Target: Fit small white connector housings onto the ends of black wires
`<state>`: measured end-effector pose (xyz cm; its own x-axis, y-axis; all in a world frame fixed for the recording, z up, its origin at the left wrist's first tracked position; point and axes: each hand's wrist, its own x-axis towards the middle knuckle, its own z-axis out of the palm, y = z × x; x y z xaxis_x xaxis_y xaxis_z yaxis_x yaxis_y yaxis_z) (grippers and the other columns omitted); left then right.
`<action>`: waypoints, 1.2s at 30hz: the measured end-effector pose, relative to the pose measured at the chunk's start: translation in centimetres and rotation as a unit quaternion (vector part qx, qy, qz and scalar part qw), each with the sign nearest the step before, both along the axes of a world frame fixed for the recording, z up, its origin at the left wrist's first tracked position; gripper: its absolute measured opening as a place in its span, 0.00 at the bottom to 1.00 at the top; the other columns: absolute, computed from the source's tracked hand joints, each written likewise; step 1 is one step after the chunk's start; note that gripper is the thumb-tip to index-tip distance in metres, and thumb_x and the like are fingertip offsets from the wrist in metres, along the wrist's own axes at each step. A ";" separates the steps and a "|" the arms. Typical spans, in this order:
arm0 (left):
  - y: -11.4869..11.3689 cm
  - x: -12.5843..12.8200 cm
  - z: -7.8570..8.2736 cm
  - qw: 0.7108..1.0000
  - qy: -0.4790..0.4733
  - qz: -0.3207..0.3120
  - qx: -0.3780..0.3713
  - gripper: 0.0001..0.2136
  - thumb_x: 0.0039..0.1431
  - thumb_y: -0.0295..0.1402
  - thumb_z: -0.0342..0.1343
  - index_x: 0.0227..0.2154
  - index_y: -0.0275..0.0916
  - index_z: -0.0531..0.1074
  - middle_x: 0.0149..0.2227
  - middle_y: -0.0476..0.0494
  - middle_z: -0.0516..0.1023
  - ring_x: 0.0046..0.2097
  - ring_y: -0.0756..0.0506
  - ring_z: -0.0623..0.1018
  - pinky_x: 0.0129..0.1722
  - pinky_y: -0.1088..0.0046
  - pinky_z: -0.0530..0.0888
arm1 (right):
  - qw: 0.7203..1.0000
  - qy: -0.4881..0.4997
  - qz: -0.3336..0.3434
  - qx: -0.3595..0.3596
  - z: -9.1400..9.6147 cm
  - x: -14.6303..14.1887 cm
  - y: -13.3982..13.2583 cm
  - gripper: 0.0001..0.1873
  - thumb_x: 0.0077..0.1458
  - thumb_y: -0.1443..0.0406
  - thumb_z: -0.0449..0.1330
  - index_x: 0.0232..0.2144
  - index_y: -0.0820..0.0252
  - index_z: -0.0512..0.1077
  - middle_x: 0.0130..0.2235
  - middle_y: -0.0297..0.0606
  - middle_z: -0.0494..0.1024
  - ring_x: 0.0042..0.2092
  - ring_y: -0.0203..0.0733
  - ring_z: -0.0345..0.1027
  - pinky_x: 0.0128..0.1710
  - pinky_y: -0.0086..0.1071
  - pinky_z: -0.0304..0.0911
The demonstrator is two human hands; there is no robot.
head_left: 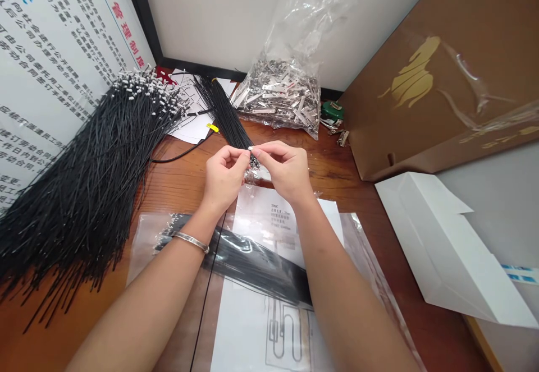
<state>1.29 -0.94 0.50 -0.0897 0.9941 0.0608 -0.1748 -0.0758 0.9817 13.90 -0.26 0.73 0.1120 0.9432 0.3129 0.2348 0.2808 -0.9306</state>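
My left hand (223, 178) and my right hand (286, 171) meet above the middle of the wooden table (177, 184), fingers pinched together. Between the fingertips sits a small metal clip (251, 149) at the end of a thin black cord (214, 260) that runs down under my left wrist. A silver bracelet (191, 241) circles my left wrist. Under my forearms lies a clear bag of black cords (252, 260) on a printed white sheet (256, 327).
A big heap of black cords with metal tips (84, 192) covers the left side. A tied cord bundle (225, 116) and a clear bag of metal clips (280, 94) lie at the back. A cardboard sheet (442, 80) leans at right, a white paper bag (442, 248) below it.
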 end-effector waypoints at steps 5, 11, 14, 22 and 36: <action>0.1 0.0 -0.1 1.000 0.006 0.002 -0.002 0.06 0.52 0.32 0.61 0.23 0.37 0.71 0.21 0.52 0.72 0.18 0.56 0.65 0.16 0.79 0.63 | 1.000 -0.014 -0.001 0.011 -0.1 0.0 0.0 0.05 0.49 0.62 0.65 0.27 0.56 0.81 0.32 0.37 0.81 0.32 0.37 0.69 0.30 0.33 0.62; 0.1 0.0 -0.2 1.000 0.014 0.000 0.000 0.05 0.51 0.32 0.61 0.24 0.37 0.73 0.21 0.52 0.73 0.18 0.56 0.65 0.16 0.79 0.63 | 0.999 -0.034 -0.005 0.018 0.0 0.0 -0.1 0.05 0.50 0.63 0.65 0.27 0.57 0.81 0.32 0.37 0.80 0.30 0.36 0.67 0.27 0.32 0.58; 0.1 0.0 -0.3 1.000 0.018 0.002 0.001 0.04 0.51 0.32 0.61 0.24 0.37 0.74 0.21 0.52 0.73 0.19 0.56 0.65 0.17 0.79 0.63 | 0.999 -0.043 -0.008 0.025 0.0 0.0 -0.1 0.05 0.50 0.63 0.65 0.27 0.57 0.81 0.31 0.37 0.80 0.28 0.34 0.65 0.26 0.31 0.57; 0.2 -0.1 -0.2 1.000 0.000 0.001 -0.004 0.05 0.49 0.31 0.61 0.24 0.36 0.73 0.20 0.52 0.72 0.17 0.56 0.65 0.16 0.79 0.63 | 0.996 -0.075 -0.002 0.051 0.0 0.0 -0.2 0.05 0.52 0.65 0.63 0.28 0.59 0.80 0.31 0.36 0.79 0.24 0.31 0.58 0.24 0.30 0.54; 0.3 -0.1 -0.5 0.999 0.028 0.001 -0.030 0.04 0.48 0.31 0.60 0.23 0.35 0.74 0.19 0.52 0.72 0.17 0.56 0.65 0.16 0.80 0.62 | 0.978 -0.175 0.008 0.118 -0.9 0.7 0.1 0.06 0.54 0.66 0.62 0.31 0.58 0.80 0.33 0.37 0.79 0.23 0.30 0.58 0.25 0.30 0.57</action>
<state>1.16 -0.64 -0.04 -0.0899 0.9959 0.0068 -0.1198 -0.0176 0.9926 14.59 -0.19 -0.13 -0.0545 0.8414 0.5377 0.5211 0.4833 -0.7035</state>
